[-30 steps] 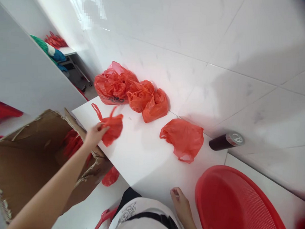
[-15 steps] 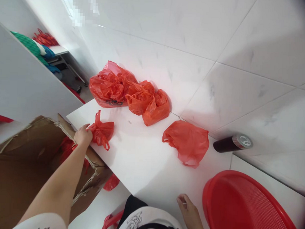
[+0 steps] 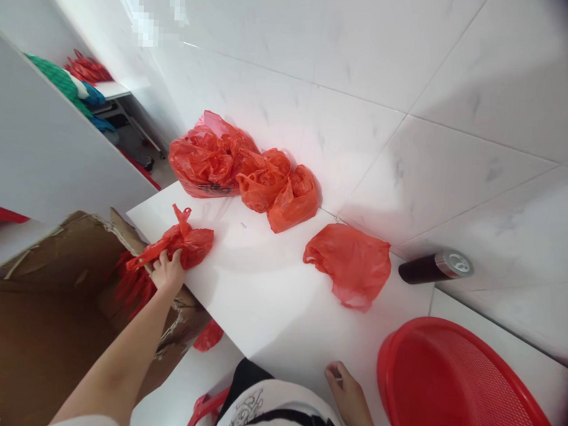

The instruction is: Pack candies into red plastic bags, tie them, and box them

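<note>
My left hand point(image 3: 169, 271) is at the left edge of the white table, its fingers bent into a knotted red plastic bag point(image 3: 196, 244) and closed on it. Part of the bag stretches left over the rim of a cardboard box point(image 3: 78, 230). What the bag contains is hidden. My right hand point(image 3: 350, 392) rests low by the front of the table, fingers curled in; a small pale spot shows between them, too small to name. Farther up the table lies a flat red plastic bag point(image 3: 350, 265), apart from both hands.
Against the tiled wall stand a large filled red bag point(image 3: 211, 157) and two smaller ones point(image 3: 264, 178). A dark cylinder with a silver end point(image 3: 433, 268) lies at the right. A red plastic basket point(image 3: 427, 379) stands front right. More red bags point(image 3: 132, 285) are inside the box.
My left hand has moved right and down across the knotted bag, and part of the bag now reaches left over the box rim. My right hand has barely shifted.
</note>
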A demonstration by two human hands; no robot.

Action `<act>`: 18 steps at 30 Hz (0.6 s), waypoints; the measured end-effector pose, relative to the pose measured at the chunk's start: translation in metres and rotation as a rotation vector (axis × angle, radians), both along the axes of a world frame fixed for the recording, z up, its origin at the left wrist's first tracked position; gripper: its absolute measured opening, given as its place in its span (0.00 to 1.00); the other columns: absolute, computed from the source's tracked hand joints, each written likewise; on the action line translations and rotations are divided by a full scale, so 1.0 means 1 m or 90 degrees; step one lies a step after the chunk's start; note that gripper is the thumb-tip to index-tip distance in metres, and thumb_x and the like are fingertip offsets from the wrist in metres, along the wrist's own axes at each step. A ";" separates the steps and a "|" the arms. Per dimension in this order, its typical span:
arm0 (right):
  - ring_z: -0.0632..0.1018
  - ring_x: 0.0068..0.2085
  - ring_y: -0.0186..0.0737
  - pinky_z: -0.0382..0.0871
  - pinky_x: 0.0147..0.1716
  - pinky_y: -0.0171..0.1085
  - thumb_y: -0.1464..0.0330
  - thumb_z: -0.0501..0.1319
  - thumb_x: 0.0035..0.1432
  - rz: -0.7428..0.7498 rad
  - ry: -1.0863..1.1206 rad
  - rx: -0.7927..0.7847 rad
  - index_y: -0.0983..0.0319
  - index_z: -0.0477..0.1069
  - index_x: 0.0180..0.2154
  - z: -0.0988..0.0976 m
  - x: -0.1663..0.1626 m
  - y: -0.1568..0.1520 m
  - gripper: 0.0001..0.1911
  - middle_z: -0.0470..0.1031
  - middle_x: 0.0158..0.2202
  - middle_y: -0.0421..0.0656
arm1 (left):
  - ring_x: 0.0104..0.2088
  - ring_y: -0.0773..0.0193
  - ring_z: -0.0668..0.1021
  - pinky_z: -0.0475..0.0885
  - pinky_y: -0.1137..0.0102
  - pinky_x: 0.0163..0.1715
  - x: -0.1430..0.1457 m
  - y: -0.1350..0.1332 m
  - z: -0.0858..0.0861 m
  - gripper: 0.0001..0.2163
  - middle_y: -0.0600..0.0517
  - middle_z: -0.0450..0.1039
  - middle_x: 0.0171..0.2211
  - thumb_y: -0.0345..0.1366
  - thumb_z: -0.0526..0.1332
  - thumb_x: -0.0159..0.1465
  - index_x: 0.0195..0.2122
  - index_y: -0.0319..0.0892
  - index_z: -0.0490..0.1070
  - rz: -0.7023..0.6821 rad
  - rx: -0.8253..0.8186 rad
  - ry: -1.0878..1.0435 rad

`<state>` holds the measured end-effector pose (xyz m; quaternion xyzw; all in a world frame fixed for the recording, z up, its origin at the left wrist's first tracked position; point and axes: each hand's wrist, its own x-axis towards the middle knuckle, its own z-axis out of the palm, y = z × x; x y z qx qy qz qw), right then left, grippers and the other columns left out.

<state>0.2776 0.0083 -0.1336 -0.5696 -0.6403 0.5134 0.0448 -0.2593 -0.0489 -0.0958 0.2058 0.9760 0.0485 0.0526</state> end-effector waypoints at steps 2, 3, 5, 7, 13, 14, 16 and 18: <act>0.79 0.35 0.44 0.70 0.36 0.38 0.54 0.54 0.56 0.000 0.002 0.007 0.56 0.70 0.32 0.000 0.003 0.003 0.14 0.79 0.35 0.43 | 0.58 0.38 0.63 0.64 0.48 0.49 0.006 0.001 0.005 0.23 0.37 0.51 0.65 0.30 0.50 0.62 0.59 0.42 0.63 -0.024 0.013 0.008; 0.78 0.34 0.44 0.70 0.37 0.39 0.55 0.54 0.57 0.001 0.005 0.010 0.56 0.70 0.32 0.002 0.003 0.004 0.14 0.79 0.35 0.43 | 0.58 0.38 0.62 0.64 0.48 0.50 0.014 0.004 0.006 0.23 0.37 0.51 0.65 0.30 0.50 0.63 0.60 0.41 0.63 -0.044 0.024 0.011; 0.78 0.33 0.43 0.69 0.37 0.39 0.56 0.54 0.57 -0.002 0.013 0.021 0.57 0.69 0.32 0.008 0.001 0.005 0.13 0.78 0.34 0.42 | 0.59 0.39 0.62 0.62 0.48 0.53 0.047 0.012 0.002 0.23 0.37 0.51 0.65 0.31 0.51 0.63 0.61 0.40 0.61 -0.110 0.052 0.005; 0.78 0.34 0.42 0.69 0.38 0.38 0.57 0.53 0.58 -0.010 0.024 0.032 0.57 0.68 0.32 0.019 -0.004 0.004 0.12 0.78 0.34 0.42 | 0.60 0.42 0.62 0.61 0.50 0.55 0.099 0.020 -0.007 0.23 0.39 0.52 0.64 0.33 0.53 0.63 0.60 0.42 0.61 -0.211 0.087 -0.026; 0.77 0.36 0.40 0.69 0.36 0.35 0.57 0.53 0.60 -0.091 0.085 0.025 0.59 0.68 0.34 0.074 0.003 -0.001 0.13 0.76 0.34 0.42 | 0.56 0.50 0.70 0.69 0.54 0.51 0.284 0.031 -0.034 0.20 0.40 0.63 0.57 0.36 0.55 0.63 0.57 0.45 0.63 -0.475 0.172 -0.184; 0.77 0.36 0.40 0.70 0.37 0.36 0.56 0.53 0.60 -0.121 0.109 0.019 0.60 0.69 0.35 0.084 0.013 0.000 0.15 0.77 0.35 0.43 | 0.56 0.50 0.70 0.70 0.54 0.50 0.302 0.033 -0.035 0.20 0.40 0.62 0.58 0.36 0.55 0.63 0.57 0.45 0.63 -0.504 0.191 -0.216; 0.78 0.38 0.41 0.71 0.39 0.38 0.53 0.54 0.59 -0.212 0.136 0.018 0.60 0.70 0.37 0.102 0.048 0.006 0.18 0.77 0.37 0.45 | 0.56 0.51 0.69 0.69 0.54 0.52 0.316 0.041 -0.032 0.21 0.40 0.60 0.59 0.37 0.55 0.63 0.58 0.46 0.62 -0.542 0.236 -0.273; 0.79 0.40 0.43 0.73 0.39 0.39 0.50 0.54 0.58 -0.351 0.114 0.061 0.60 0.70 0.40 0.115 0.101 0.017 0.21 0.78 0.41 0.48 | 0.58 0.49 0.67 0.67 0.52 0.53 0.305 0.054 -0.024 0.21 0.40 0.60 0.59 0.39 0.54 0.63 0.58 0.45 0.62 -0.544 0.274 -0.303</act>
